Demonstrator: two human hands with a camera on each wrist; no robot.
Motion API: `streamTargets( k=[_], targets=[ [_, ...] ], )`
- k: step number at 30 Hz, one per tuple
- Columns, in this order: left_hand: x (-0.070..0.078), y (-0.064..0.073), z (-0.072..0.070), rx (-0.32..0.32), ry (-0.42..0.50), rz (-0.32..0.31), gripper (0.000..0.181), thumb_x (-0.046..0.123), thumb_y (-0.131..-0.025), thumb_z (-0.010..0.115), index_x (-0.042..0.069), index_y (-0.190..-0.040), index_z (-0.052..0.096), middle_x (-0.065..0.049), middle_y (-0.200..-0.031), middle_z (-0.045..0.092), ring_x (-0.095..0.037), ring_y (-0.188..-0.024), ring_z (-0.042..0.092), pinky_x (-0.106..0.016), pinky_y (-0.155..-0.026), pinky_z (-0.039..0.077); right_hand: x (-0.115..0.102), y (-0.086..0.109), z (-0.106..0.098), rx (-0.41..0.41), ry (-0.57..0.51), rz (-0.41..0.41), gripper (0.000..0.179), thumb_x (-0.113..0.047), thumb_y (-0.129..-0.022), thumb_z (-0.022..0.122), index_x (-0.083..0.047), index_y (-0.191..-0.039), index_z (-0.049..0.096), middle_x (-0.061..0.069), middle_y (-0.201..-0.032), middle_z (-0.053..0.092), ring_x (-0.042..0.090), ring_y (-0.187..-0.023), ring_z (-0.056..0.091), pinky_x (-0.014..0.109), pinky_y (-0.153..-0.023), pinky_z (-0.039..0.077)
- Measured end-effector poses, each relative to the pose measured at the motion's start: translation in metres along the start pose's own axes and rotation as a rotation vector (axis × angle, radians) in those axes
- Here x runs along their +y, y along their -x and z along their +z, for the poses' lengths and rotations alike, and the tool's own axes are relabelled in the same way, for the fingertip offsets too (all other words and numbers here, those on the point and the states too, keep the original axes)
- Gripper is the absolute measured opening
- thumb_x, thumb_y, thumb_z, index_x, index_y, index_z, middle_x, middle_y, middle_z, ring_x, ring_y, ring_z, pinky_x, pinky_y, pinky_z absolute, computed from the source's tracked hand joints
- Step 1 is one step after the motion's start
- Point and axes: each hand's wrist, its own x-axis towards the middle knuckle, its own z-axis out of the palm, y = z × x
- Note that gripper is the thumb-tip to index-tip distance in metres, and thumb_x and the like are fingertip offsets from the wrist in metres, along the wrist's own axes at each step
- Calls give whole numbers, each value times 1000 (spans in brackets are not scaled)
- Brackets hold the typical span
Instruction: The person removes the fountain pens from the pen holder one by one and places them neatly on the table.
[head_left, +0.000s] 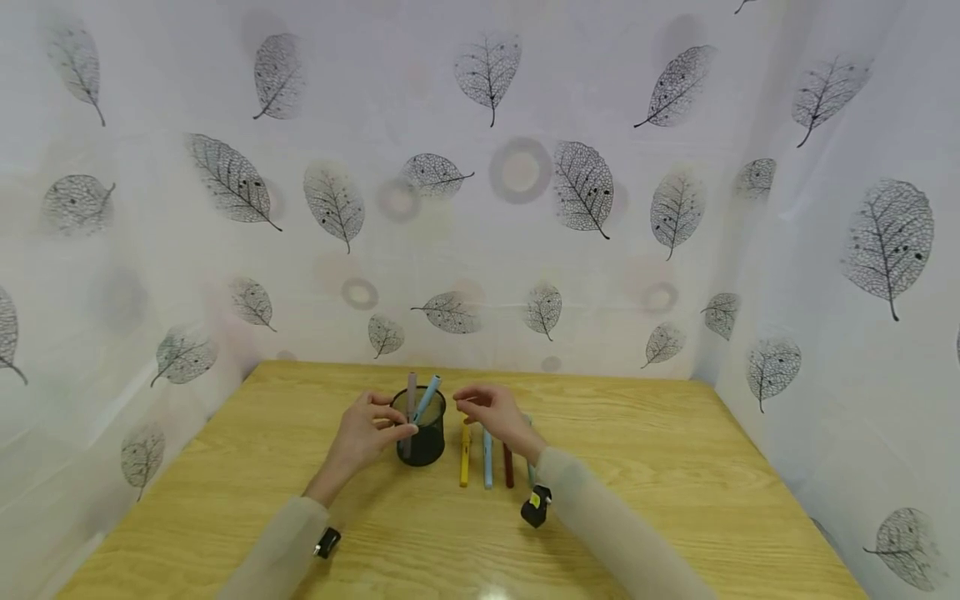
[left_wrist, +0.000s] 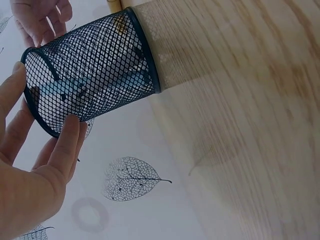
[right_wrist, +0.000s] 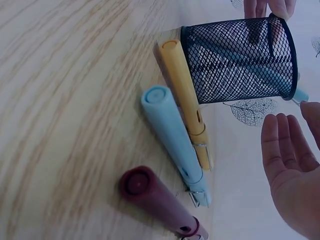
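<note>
A black mesh pen holder (head_left: 422,446) stands upright on the table, with a grey-brown pen (head_left: 412,385) and a light blue pen (head_left: 429,395) leaning in it. My left hand (head_left: 363,433) holds the holder by its rim from the left, thumb on the near side. Just right of the rim, my right hand (head_left: 491,408) is raised with loosely bent fingers and holds nothing. Below it a yellow pen (right_wrist: 182,87), another light blue pen (right_wrist: 172,135) and a dark red pen (right_wrist: 157,202) lie side by side. A green pen (head_left: 532,475) is mostly hidden by the right wrist.
The wooden table (head_left: 660,467) extends around the holder and pens. A pale curtain (head_left: 480,258) with a leaf print rises behind the table and along both sides. Small black devices hang at both wrists, including one at the right wrist (head_left: 536,506).
</note>
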Motion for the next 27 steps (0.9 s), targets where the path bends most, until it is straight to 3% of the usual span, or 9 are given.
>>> streamTargets(
  k=[4,12,16,22,27],
  targets=[
    [0,0,-1,-1,-3,-9,14,16,-80,83,5,-82,75,-20,-131,49,-36,-121,53,-44,-94,57,3,-4,3,-22,-10,-22,31,-18,-99,61,-2,-125,64,20,-127,64,46,-112,60,51,-91,57],
    [1,0,-2,3,-2,25,12,14,-79,83,5,-81,75,-21,-127,51,-36,-118,53,-43,-92,58,-3,-8,9,-31,20,-34,30,-16,-98,61,-12,-127,66,9,-135,61,27,-115,64,44,-92,58],
    [0,1,-2,0,-1,46,13,14,-79,83,3,-80,75,-23,-125,51,-37,-117,53,-44,-91,58,-3,-11,12,-28,15,-42,31,-15,-98,61,-13,-129,65,11,-132,63,28,-112,65,46,-93,57],
    [0,0,-3,-18,-4,18,12,14,-79,83,5,-81,76,-20,-127,50,-36,-121,53,-42,-93,57,-7,-13,16,-27,47,-36,32,-15,-98,61,-15,-130,64,11,-133,62,28,-110,65,47,-93,57],
    [-1,-1,-3,-13,-9,23,13,14,-78,83,5,-81,76,-16,-123,51,-34,-119,53,-42,-93,58,-13,-14,20,-23,77,-34,31,-16,-98,61,-13,-129,65,10,-141,55,30,-120,60,44,-93,57]
  ],
)
